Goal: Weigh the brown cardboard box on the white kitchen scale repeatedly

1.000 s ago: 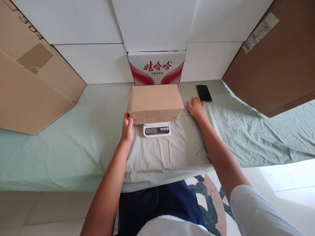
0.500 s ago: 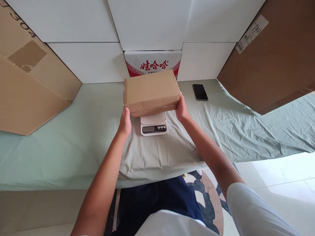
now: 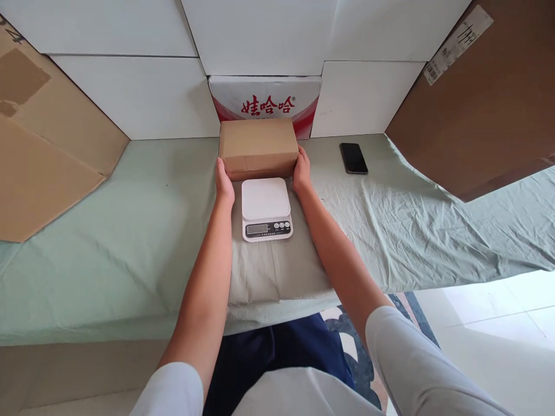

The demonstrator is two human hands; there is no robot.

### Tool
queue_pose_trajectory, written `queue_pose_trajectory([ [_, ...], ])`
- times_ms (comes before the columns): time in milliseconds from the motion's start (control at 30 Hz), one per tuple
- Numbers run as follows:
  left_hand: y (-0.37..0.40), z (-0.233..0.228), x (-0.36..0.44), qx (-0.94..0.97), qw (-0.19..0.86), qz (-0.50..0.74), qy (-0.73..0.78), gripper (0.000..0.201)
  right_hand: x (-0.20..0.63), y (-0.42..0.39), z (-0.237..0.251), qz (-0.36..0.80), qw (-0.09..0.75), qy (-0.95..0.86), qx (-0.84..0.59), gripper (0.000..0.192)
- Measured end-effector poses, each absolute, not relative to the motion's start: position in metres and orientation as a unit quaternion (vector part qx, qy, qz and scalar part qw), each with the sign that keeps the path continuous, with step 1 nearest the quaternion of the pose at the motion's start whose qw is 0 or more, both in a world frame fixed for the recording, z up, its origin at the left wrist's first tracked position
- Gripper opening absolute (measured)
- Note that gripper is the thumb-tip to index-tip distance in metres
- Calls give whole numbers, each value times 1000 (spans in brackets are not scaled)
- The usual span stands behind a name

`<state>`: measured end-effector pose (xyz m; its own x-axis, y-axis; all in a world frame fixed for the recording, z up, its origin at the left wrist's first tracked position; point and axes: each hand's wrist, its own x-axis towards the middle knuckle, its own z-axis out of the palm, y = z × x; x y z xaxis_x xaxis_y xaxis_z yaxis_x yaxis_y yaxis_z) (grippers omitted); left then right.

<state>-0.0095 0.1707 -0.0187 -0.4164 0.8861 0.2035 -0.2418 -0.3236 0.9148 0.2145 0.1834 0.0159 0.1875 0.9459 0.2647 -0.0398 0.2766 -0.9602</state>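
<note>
Between both hands is a brown cardboard box (image 3: 259,138), held by its left and right ends just behind the scale. My left hand (image 3: 224,182) is closed on its left end, thumb at the near corner. My right hand (image 3: 302,169) grips the right end, with the fingers partly hidden behind it. The white kitchen scale (image 3: 266,199) lies in front of the box, its plate bare and its dark display panel facing me. Whether the box's underside touches the cloth I cannot tell.
A black phone (image 3: 353,158) lies to the right on the green cloth (image 3: 151,231). Behind the box stands a white and red carton (image 3: 264,86) against white panels (image 3: 264,34). Large cardboard sheets flank the table, one on the left (image 3: 52,150) and one on the right (image 3: 481,110).
Both hands have carried the cardboard box away from me, from above the scale to behind it. The box has levelled out, and the scale's plate is now uncovered.
</note>
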Motion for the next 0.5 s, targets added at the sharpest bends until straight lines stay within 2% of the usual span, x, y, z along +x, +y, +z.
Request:
queue_pose_trajectory([
  [133, 166, -15, -15, 388, 397, 706, 440, 87, 217, 190, 9, 431, 626, -474, -445, 53],
  [300, 146, 12, -52, 361, 396, 710, 456, 82, 252, 197, 26, 469, 701, -313, -436, 63],
  [500, 130, 32, -78, 327, 396, 726, 458, 95, 303, 200, 37, 458, 736, -253, -430, 58],
])
